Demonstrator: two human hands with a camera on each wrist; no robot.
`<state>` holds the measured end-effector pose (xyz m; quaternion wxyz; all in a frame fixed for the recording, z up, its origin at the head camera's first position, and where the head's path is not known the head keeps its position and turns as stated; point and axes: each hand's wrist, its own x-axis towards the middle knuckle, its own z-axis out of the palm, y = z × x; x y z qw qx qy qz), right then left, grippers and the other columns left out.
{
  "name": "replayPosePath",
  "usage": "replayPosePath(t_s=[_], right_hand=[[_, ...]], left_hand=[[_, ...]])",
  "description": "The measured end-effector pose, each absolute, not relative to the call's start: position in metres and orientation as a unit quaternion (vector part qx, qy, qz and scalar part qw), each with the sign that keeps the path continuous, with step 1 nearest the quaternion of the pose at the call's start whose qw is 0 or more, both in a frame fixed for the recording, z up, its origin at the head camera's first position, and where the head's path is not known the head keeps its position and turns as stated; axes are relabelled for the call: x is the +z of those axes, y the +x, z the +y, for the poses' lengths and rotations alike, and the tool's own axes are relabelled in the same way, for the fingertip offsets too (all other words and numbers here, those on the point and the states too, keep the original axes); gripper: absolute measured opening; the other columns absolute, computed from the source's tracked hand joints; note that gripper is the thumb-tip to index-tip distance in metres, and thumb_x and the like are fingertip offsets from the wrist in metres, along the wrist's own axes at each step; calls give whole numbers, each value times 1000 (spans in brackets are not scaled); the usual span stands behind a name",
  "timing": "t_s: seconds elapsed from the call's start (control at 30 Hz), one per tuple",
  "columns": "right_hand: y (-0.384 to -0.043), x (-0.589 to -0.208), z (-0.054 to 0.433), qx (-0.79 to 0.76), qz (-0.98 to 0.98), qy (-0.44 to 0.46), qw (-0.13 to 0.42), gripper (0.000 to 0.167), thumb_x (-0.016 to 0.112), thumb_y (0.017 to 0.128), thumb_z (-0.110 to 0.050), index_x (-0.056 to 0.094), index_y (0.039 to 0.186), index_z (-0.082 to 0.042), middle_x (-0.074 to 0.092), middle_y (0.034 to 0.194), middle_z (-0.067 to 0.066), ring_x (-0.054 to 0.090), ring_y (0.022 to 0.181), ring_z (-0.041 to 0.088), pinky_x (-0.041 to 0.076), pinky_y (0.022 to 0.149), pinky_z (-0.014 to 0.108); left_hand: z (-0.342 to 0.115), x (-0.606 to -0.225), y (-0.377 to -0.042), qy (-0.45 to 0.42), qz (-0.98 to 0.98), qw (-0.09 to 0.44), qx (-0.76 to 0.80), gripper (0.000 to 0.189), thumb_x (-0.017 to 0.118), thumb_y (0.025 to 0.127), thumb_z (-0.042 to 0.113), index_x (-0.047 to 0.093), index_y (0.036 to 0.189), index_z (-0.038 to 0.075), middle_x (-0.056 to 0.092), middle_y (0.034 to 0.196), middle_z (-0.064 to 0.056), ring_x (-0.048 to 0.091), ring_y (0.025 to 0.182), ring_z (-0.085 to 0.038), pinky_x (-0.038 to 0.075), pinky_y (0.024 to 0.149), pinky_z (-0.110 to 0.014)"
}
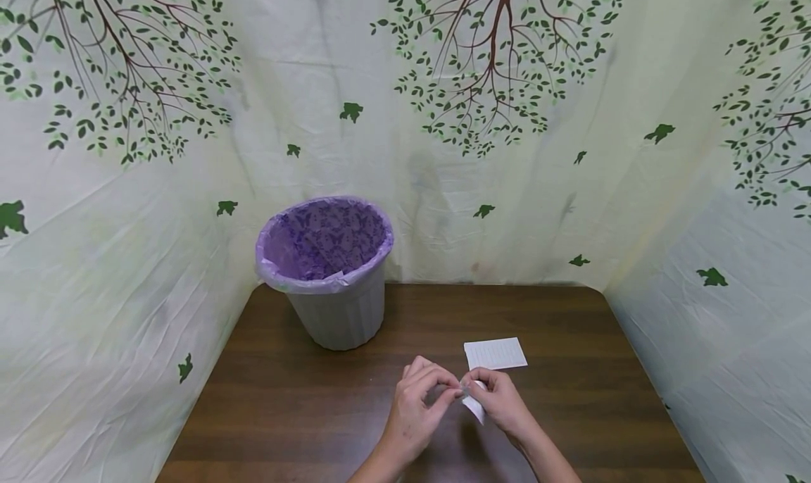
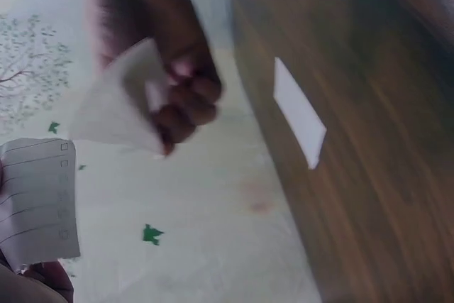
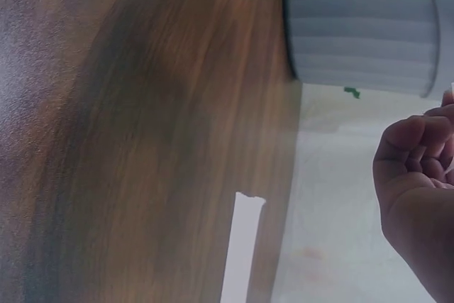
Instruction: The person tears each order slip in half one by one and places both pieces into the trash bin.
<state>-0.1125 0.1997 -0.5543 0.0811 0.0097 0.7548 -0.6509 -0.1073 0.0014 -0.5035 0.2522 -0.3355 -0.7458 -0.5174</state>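
Both hands meet over the near-centre of the table (image 1: 304, 412), fingertips together on one small paper slip (image 1: 475, 404). Left hand (image 1: 415, 405) has its grip pinched on the slip's near-left edge, fingers curled in toward the thumb. Right hand (image 1: 500, 398) is clenched around the rest of it, so most of the slip sits inside that grip, with only a white corner poking out at about 7 o'clock from the knuckles. Two-handed pinch with fingertips nearly touching reads to me like tearing or crumpling, not carrying. The slip is off the table surface, held just above it. The left wrist view shows a pale folded piece in the right hand's curled fingers (image 2: 188, 104), blurred, so I can't tell the exact fold. A second lined sheet (image 1: 495, 353) lies flat on the table at roughly 12 o'clock from the right hand, just beside it and not touching. A grey bin (image 1: 338, 314) with a purple liner (image 1: 323, 240) stands at about 11 o'clock from the hands, well apart, mouth open and upright.
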Motion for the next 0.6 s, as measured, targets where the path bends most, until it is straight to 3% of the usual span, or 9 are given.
replayPosePath(t_s=[0.33,0.6], right_hand=[[-114,-564,200,-645,760,42,70,20,67,100,-13,72,104,6,69,85,0,61,65,6,50,58,21],[-118,-557,197,-641,764,48,46,19,71,98,-14,74,102,4,71,91,3,59,73,5,48,64,20]], left_hand=[[-3,-492,-107,-332,-739,256,-528,17,86,87,10,75,92,22,74,87,14,58,89,-6,39,84,-23],[-8,-492,-111,-318,-744,263,-525,27,88,82,2,75,91,23,73,83,14,57,87,-6,35,82,-23]])
